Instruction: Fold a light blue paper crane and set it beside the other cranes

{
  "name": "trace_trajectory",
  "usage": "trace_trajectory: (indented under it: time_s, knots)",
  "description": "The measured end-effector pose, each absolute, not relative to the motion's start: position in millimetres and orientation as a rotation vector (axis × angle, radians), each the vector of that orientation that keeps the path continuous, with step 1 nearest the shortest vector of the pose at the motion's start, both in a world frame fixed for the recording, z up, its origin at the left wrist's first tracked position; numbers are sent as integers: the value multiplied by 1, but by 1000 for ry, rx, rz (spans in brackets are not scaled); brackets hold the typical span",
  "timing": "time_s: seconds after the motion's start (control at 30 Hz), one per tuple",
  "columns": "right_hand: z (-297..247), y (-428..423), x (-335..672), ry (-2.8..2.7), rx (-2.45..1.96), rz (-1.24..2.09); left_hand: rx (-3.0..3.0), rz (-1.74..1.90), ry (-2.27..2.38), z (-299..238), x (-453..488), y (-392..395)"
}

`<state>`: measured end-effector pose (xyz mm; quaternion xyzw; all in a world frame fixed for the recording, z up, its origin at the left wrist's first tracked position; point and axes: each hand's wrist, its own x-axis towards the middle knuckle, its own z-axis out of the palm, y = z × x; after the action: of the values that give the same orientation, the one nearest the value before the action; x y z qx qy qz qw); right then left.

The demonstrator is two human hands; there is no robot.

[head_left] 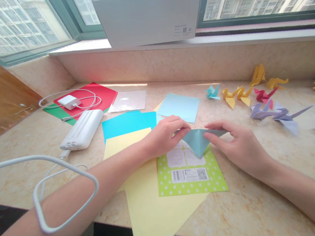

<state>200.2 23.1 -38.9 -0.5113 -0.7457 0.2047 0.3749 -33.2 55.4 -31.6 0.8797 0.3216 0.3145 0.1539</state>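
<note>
A light blue sheet of origami paper [199, 143], folded into a triangle with its point toward me, is held up between my two hands. My left hand [168, 133] pinches its left corner, thumb and fingers together. On the other side, my right hand [237, 145] grips the right corner between thumb and fingers. Beneath the folded paper lies a green polka-dot packet [193, 187] with a barcode label. That packet rests partly on large yellow sheets [156, 215]. Just beyond my hands is a square light blue sheet [179, 107].
Several folded paper cranes [242, 96] stand at the back right. A white power bank [82, 129] with cables sits on the left, near red paper [104, 95] and a charger [69, 102]. A white cable loop [69, 228] hangs over my left forearm. A white box [149, 17] leans at the window.
</note>
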Motion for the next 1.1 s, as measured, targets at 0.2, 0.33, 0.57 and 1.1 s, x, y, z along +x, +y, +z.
trace_trajectory:
  time_s: [0.2, 0.33, 0.57, 1.1]
  knots:
    - [-38, 25, 200, -1961, -1211, 408, 2443, 964, 920, -28, -31, 53]
    - [-39, 23, 198, -1980, -1195, 378, 2409, 1030, 861, -27, -30, 51]
    - [-33, 16, 196, -2035, -980, 837, 2407, 1077, 777, -27, -29, 49]
    - [-37, 11, 194, -1754, -1171, 940, 2161, 937, 892, -23, -28, 46]
